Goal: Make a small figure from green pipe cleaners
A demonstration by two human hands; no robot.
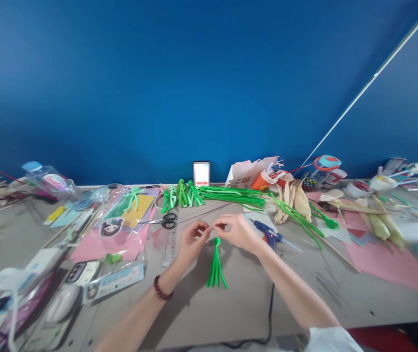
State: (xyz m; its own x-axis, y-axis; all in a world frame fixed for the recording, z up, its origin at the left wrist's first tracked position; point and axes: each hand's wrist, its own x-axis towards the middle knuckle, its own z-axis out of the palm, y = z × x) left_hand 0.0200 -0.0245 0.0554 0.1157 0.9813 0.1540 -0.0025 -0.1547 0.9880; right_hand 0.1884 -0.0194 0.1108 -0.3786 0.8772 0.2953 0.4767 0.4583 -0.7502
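My left hand [195, 240] and my right hand [235, 230] meet at the fingertips over the middle of the table. Both are closed in a pinch, and whatever lies between the fingers is too small to make out. Just below the fingertips is a green pipe-cleaner tassel [216, 268] with a round knot at its top and several strands spreading downward. Whether it lies on the table or hangs from my fingers, I cannot tell. A bead bracelet circles my left wrist.
Black scissors [168, 221] and a clear ruler [170, 247] lie left of my hands. To the right is a blue glue gun [269, 233], its cord running down the table. Green pipe cleaners [231, 194] and several finished bundles [182, 193] line the back, near a phone [201, 174].
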